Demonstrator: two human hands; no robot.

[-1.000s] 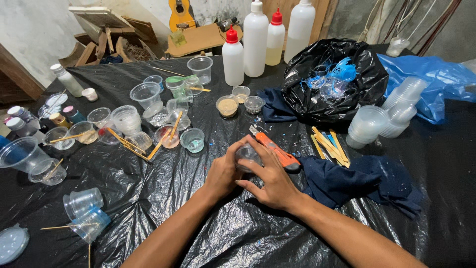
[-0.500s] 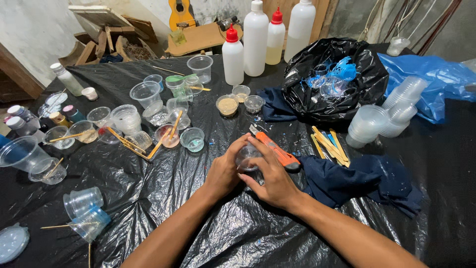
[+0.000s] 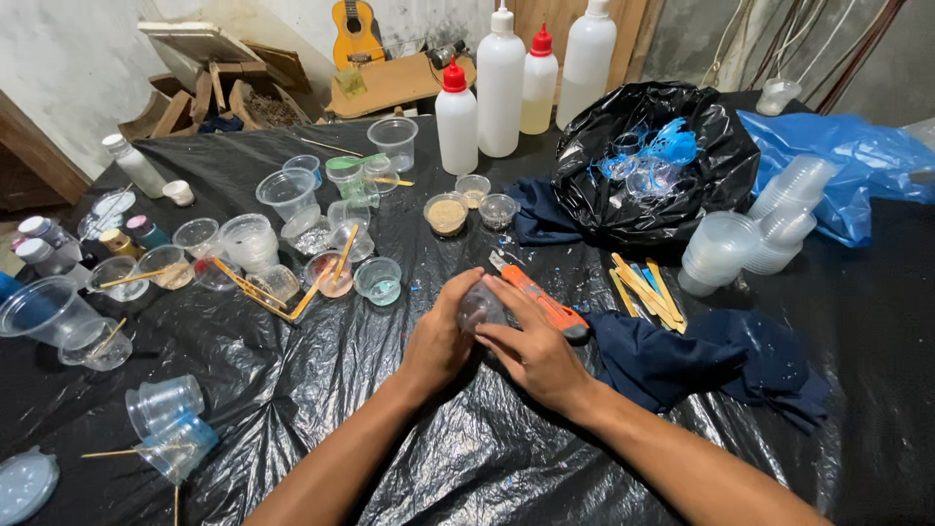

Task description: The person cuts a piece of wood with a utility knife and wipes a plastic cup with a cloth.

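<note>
1. Black plastic sheeting (image 3: 321,390) covers a wide work table, crinkled and shiny, with a guitar (image 3: 353,29) and wooden scraps against the wall far beyond the fingers.
2. Well past the fingertips, up and to the right, a black bag (image 3: 604,205) lies open with clear and blue plastic pieces inside; three white squeeze bottles (image 3: 502,83) stand just left of it.
3. Right of the fingers, a dark blue cloth (image 3: 701,360) lies bunched, with stacked clear cups (image 3: 730,248) and flat wooden sticks (image 3: 643,290) beyond it.
4. Left of the fingers, many clear cups (image 3: 248,239) hold stirring sticks and residue; a small cup with teal liquid (image 3: 377,281) stands nearest.
5. Just beyond the right fingertips lies an orange utility knife (image 3: 541,302).
6. The left hand (image 3: 438,336) and right hand (image 3: 531,351) meet at the table's middle, both sets of fingers closed around a small clear piece (image 3: 479,307).
7. That piece sits between the fingertips, just above the sheeting: glassy, rounded, colourless, mostly hidden by the fingers, so its exact shape cannot be told.
8. Judging by the grip, the step in hand looks like working or freeing the piece by finger pressure; a next move would seem to call for a steady pinch, since it looks smooth and slippery.
</note>
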